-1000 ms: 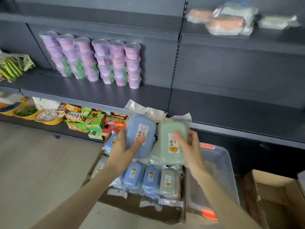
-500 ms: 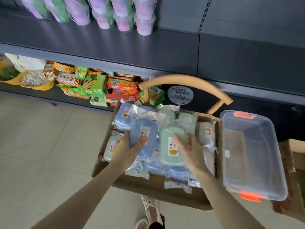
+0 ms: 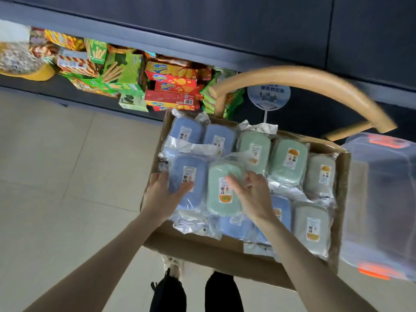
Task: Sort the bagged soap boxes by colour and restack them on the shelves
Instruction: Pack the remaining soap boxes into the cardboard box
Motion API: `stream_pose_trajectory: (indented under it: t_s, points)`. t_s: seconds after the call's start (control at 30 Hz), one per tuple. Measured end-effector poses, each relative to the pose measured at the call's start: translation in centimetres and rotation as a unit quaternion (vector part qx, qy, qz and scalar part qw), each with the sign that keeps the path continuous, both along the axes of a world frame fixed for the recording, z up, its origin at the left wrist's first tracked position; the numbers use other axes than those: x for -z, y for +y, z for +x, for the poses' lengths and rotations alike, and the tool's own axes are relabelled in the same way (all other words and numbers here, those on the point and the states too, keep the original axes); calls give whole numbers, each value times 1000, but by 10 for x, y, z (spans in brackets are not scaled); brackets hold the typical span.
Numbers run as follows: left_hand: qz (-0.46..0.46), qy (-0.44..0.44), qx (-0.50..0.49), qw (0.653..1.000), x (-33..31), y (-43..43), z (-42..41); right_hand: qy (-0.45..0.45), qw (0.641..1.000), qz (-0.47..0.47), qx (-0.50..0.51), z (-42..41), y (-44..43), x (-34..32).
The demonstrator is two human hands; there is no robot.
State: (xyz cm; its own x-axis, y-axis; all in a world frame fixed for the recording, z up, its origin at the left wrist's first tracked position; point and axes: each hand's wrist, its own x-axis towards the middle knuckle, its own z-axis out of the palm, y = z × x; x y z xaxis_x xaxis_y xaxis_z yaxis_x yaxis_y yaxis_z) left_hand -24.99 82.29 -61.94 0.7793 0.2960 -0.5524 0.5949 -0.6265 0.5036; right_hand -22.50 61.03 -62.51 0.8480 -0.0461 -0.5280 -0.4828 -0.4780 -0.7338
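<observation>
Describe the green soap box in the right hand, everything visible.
The green soap box is pale mint, a rounded rectangle, plastic-looking, sealed in a clear crinkled bag. A white label with an orange patch runs down its face. It is face up, long axis away from the person, over other bagged boxes in the cardboard carton. The right hand grips its right edge, thumb across the face. The blue soap box in the left hand lies alongside its left edge.

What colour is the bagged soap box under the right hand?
A pale green bagged soap box, clearest in the head view.
</observation>
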Motion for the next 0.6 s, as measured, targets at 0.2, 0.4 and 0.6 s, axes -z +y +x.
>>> stream_pose_trajectory:
  t_s: [0.2,0.4,0.6]
  points:
    - [-31,6,38,999,15,40,8,49,998,-5,36,-9,31,19]
    - [-20,3,105,994,26,71,-15,45,994,-45,87,-34,59,22]
    - [-13,13,120,993,47,83,-12,-23,988,-105,107,-37,91,29]
